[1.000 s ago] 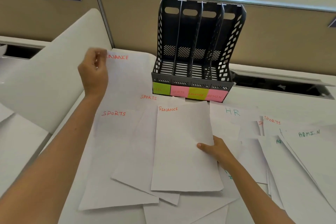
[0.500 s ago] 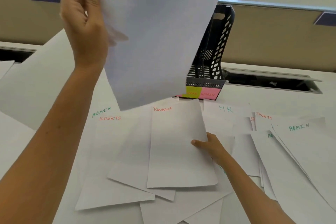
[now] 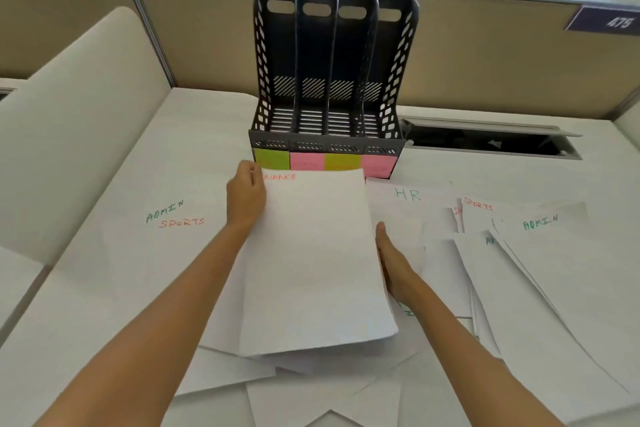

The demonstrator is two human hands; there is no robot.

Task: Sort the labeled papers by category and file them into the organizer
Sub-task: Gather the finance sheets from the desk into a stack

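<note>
A white sheet marked FINANCE in red (image 3: 315, 253) lies in the middle of the desk, on top of other sheets. My left hand (image 3: 246, 196) pinches its top left corner. My right hand (image 3: 393, 260) rests flat against the right edge of this stack, fingers straight. Behind stands a black four-slot organizer (image 3: 329, 80) with green and pink sticky labels (image 3: 325, 161) along its front; all slots show no paper. Loose sheets lie around: ADMIN and SPORTS (image 3: 173, 218) on the left, HR (image 3: 408, 194) just right of the organizer.
More sheets marked SPORTS (image 3: 479, 206) and ADMIN (image 3: 540, 222) fan out at the right. A beige partition wall (image 3: 485, 55) runs behind the desk. A cable slot (image 3: 485, 142) opens right of the organizer. A curved white divider (image 3: 79, 107) stands at the left.
My left hand lifted a FINANCE sheet from the far left, swung it up in the air, then brought it down onto the FINANCE sheet that my right hand held.
</note>
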